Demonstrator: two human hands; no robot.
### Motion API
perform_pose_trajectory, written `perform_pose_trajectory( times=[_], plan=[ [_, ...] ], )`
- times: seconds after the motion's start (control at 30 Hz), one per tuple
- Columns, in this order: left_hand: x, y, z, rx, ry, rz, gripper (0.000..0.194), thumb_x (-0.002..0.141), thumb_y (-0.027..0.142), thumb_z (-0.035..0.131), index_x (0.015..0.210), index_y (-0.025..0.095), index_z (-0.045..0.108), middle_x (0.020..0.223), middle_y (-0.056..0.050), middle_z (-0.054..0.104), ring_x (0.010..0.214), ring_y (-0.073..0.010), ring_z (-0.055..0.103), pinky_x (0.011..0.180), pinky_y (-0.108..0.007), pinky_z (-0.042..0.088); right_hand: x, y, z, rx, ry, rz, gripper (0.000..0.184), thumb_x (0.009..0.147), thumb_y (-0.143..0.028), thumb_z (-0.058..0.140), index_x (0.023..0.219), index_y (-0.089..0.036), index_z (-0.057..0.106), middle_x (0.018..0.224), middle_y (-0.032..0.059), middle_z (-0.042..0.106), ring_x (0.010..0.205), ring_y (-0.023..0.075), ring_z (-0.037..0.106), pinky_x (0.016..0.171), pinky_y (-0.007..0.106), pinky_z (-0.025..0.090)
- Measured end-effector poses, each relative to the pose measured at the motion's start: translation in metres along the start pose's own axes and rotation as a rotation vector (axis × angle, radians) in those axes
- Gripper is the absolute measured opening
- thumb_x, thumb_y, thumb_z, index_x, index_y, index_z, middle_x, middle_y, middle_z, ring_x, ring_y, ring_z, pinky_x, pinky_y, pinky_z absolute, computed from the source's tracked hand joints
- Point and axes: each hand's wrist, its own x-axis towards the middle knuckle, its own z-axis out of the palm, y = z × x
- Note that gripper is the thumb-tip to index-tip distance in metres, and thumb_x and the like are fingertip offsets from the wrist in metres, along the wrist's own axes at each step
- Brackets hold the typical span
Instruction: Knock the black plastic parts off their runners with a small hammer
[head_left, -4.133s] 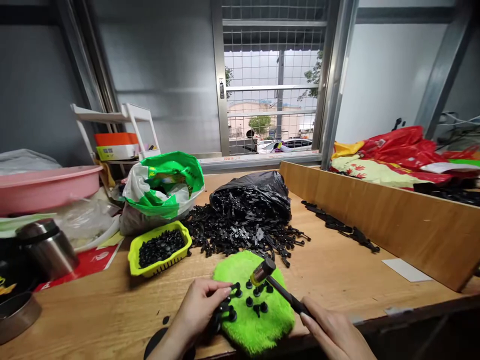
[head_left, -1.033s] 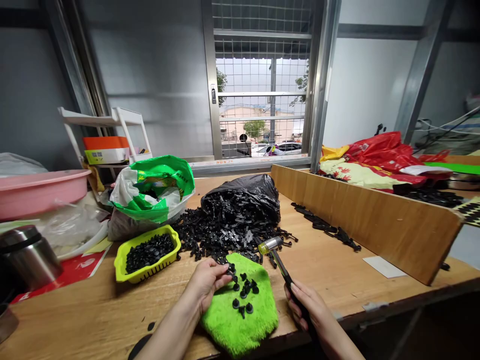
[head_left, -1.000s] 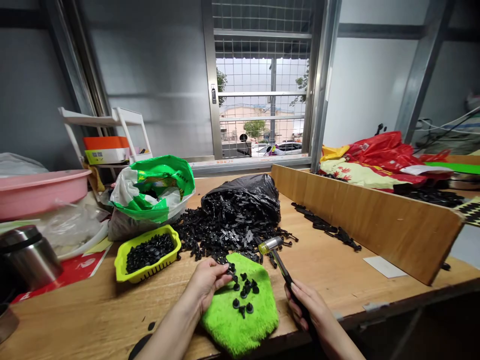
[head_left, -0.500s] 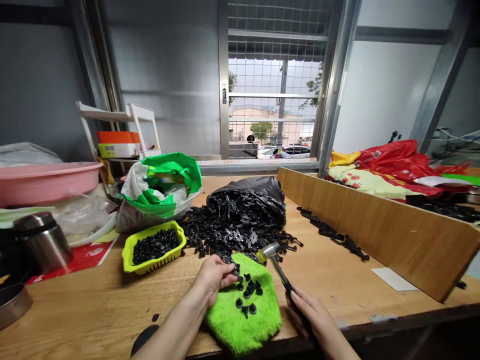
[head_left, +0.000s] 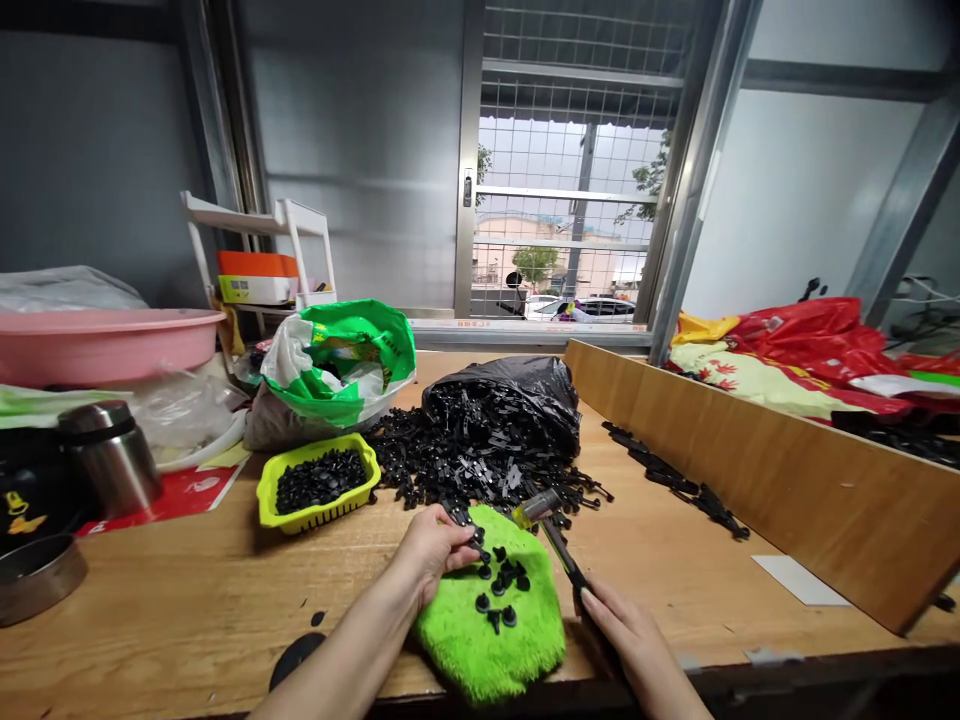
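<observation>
A bright green fuzzy cloth (head_left: 491, 625) lies at the table's near edge with several small black caps (head_left: 501, 580) on it. My left hand (head_left: 431, 548) rests at the cloth's upper left, its fingers pinched on a small black plastic part (head_left: 469, 535). My right hand (head_left: 626, 635) grips the black handle of a small hammer (head_left: 559, 545), whose metal head (head_left: 536, 507) lies by the cloth's far right corner. Just beyond, a heap of black plastic clips (head_left: 480, 465) spills from a black bag (head_left: 517, 385).
A yellow basket (head_left: 319, 483) of black caps stands left of the heap, a green and white bag (head_left: 337, 365) behind it. A pink basin (head_left: 105, 340), a steel flask (head_left: 112, 455) and a metal bowl (head_left: 34, 575) crowd the left. A wooden board (head_left: 765, 470) walls off the right.
The hammer has come down from over the cloth to rest at its far right corner. My left hand shifted from the cloth's left side to its upper left edge. The camera has drifted.
</observation>
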Motion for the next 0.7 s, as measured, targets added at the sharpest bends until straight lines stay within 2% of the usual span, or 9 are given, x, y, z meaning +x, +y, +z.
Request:
perform_pose_trajectory(
  times=[0.07,0.13,0.2,0.3,0.37,0.47,0.6,0.7],
  plan=[
    [0.001,0.001,0.001,0.013,-0.002,-0.005,0.029,0.077,-0.005,0.054,0.062,0.013,0.037,0.055,0.002,0.053,0.040,-0.0061,0.054,0.043,-0.017,0.051,-0.002,-0.011,-0.005,-0.120,0.047,-0.059,0.056,0.075,-0.067,0.042,0.099,-0.019,0.060,0.095,0.0130,0.065,0.089,0.0281,0.058,0.073,0.033,0.046],
    [0.002,0.000,0.001,0.029,-0.011,-0.008,0.029,0.077,-0.005,0.053,0.062,0.014,0.037,0.055,0.002,0.054,0.038,-0.0057,0.053,0.041,-0.016,0.049,-0.005,-0.023,-0.007,-0.232,0.054,-0.122,0.056,0.081,-0.063,0.032,0.109,-0.020,0.055,0.101,0.0141,0.063,0.093,0.0283,0.057,0.074,0.033,0.044],
    [0.005,-0.001,0.001,0.050,-0.023,-0.008,0.028,0.078,-0.004,0.051,0.063,0.014,0.036,0.053,0.001,0.055,0.036,-0.0068,0.053,0.036,-0.012,0.043,-0.008,-0.034,-0.006,-0.344,0.016,-0.175,0.048,0.086,-0.056,0.028,0.106,-0.022,0.055,0.088,0.0108,0.065,0.080,0.0263,0.060,0.064,0.031,0.044],
    [0.008,-0.003,0.000,0.088,-0.025,-0.005,0.027,0.078,-0.004,0.048,0.063,0.015,0.036,0.049,-0.002,0.057,0.035,-0.0095,0.055,0.029,-0.008,0.025,-0.009,-0.047,-0.002,-0.512,-0.064,-0.222,0.033,0.087,-0.049,0.034,0.082,-0.026,0.057,0.060,0.0025,0.058,0.053,0.0223,0.055,0.048,0.028,0.035],
    [0.009,-0.003,0.000,0.104,-0.019,0.004,0.027,0.078,-0.003,0.048,0.062,0.016,0.036,0.047,-0.002,0.057,0.035,-0.0105,0.055,0.027,-0.008,0.017,-0.006,-0.054,-0.003,-0.587,-0.064,-0.245,0.034,0.089,-0.047,0.030,0.084,-0.026,0.056,0.060,0.0022,0.058,0.054,0.0220,0.055,0.048,0.028,0.034],
    [0.009,-0.003,0.001,0.113,-0.016,0.017,0.027,0.076,-0.002,0.050,0.062,0.016,0.036,0.047,-0.002,0.057,0.035,-0.0114,0.056,0.028,-0.010,0.014,-0.001,-0.057,-0.005,-0.655,-0.051,-0.273,0.038,0.092,-0.042,0.020,0.098,-0.024,0.053,0.068,0.0045,0.061,0.063,0.0219,0.059,0.053,0.027,0.038],
    [0.009,-0.004,0.001,0.125,-0.011,0.038,0.028,0.075,-0.001,0.050,0.061,0.017,0.035,0.042,0.001,0.054,0.033,-0.0097,0.053,0.030,-0.010,0.015,0.000,-0.053,-0.006,-0.765,-0.095,-0.280,0.028,0.088,-0.039,0.034,0.076,-0.025,0.054,0.053,0.0010,0.055,0.047,0.0216,0.055,0.042,0.027,0.029],
    [0.009,-0.006,0.000,0.136,-0.018,0.071,0.027,0.074,0.000,0.052,0.061,0.017,0.036,0.038,0.002,0.051,0.033,-0.0091,0.052,0.031,-0.010,0.018,-0.003,-0.050,-0.003,-0.775,-0.075,-0.302,0.032,0.092,-0.038,0.025,0.082,-0.025,0.052,0.062,0.0021,0.059,0.057,0.0208,0.058,0.048,0.026,0.034]
  ],
)
